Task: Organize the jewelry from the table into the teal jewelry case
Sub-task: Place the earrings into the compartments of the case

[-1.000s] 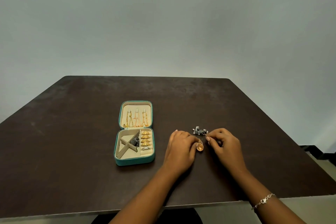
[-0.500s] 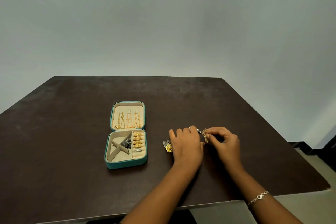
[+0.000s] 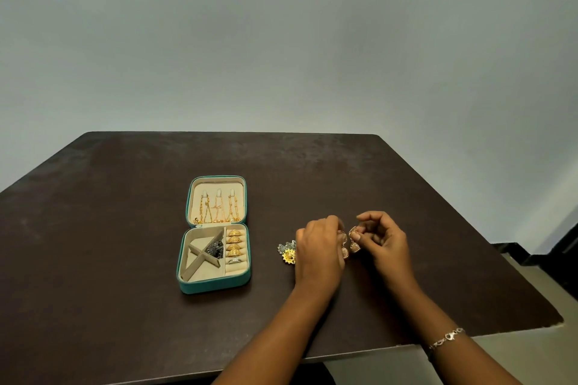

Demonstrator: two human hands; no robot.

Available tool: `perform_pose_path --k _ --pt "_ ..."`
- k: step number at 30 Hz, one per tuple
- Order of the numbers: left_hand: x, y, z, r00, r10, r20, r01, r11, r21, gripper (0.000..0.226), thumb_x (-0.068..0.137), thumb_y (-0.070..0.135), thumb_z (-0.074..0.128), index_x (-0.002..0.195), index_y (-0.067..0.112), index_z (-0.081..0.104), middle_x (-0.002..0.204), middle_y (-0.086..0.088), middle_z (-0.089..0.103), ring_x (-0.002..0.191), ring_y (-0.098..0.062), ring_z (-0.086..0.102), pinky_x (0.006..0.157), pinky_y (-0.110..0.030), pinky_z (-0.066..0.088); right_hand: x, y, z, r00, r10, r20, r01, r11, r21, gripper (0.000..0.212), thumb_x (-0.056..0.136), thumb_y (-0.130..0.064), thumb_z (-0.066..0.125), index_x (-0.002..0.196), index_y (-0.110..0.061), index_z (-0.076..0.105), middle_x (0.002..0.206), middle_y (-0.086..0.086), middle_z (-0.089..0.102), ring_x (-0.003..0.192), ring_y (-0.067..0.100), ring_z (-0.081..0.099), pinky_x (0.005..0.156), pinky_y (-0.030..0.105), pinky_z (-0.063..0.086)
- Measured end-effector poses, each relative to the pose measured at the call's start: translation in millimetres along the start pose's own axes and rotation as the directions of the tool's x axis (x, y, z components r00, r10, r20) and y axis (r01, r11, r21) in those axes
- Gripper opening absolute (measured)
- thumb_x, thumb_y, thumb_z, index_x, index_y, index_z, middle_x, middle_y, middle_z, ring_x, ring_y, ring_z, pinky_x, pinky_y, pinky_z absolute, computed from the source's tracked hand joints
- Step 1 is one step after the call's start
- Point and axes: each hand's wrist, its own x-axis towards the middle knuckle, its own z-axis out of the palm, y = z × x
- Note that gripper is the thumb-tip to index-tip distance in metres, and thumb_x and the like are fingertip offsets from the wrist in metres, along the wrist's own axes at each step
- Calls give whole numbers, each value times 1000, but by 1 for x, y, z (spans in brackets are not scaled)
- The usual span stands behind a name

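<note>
Gold earrings (image 3: 354, 246) in L hand (image 3: 319, 256), R hand (image 3: 386, 247)

Our left grip (image 3: 317, 255) and right grip (image 3: 386, 244) have come up off the dark brown table (image 3: 125, 228) and drawn apart. The left now pinches a pale gold bell-shaped drop earring (image 3: 345, 251), the right a gold filigree bell-shaped drop earring (image 3: 354, 246). The yellow flower-shaped earring (image 3: 288, 256) is more exposed.
</note>
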Motion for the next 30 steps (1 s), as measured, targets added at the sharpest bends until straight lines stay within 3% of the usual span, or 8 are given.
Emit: perform_pose_path --k 4,10,14,18,22,28,30 --pt "-1 1 -4 997 -55 58 64 984 -167 11 82 12 52 91 13 57 83 -3 64 77 -22 57 74 -33 39 0 1 2 999 -20 37 19 1000 16 26 77 14 60 87 -10 62 80 6 62 76 14 62 71 27 54" --pt "-2 1 -7 991 -112 79 133 929 -344 6 81 19 55 80 13 54 80 -4 60 76 -18 53 66 -34 45 -2 3 0 995 -24 96 17 997 71 17 76 11 62 84 -3 66 86 19 68 84 33 66 77 42 54" --pt "-2 2 -10 988 -131 77 151 910 -386 3 82 12 59 81 9 58 80 -6 62 74 -15 52 65 -30 44 -3 3 2 991 -23 134 5 991 134 14 70 -2 67 84 -2 68 86 20 68 83 31 66 76 38 53" --pt "-2 -1 -10 987 -153 56 162 891 -424 2 82 10 60 81 9 61 78 -5 62 72 -14 54 64 -24 43 -5 -1 3 988 -25 153 0 987 162 15 74 10 64 88 4 66 87 20 68 83 28 66 77 41 52" --pt "-2 -1 -11 985 -167 44 167 860 -482 6 82 7 62 80 12 65 78 -3 65 71 -6 54 62 -7 38 -7 -6 4 986 -61 155 34 984 173 19 76 11 61 90 0 67 85 12 71 82 25 67 74 32 55" --pt "-2 1 -15 991 -127 31 123 833 -539 10 79 21 62 81 13 69 78 15 63 81 -2 55 65 -5 38 -7 -10 2 986 -101 136 85 990 117 19 77 8 62 90 -5 66 87 7 70 84 19 67 72 25 54" --pt "-3 1 -15 991 -124 42 127 836 -533 10 77 20 67 82 12 70 79 11 64 80 5 55 66 -4 39 -7 -10 2 985 -111 133 99 990 99 17 77 9 62 87 -3 65 84 5 69 81 18 67 70 23 54"
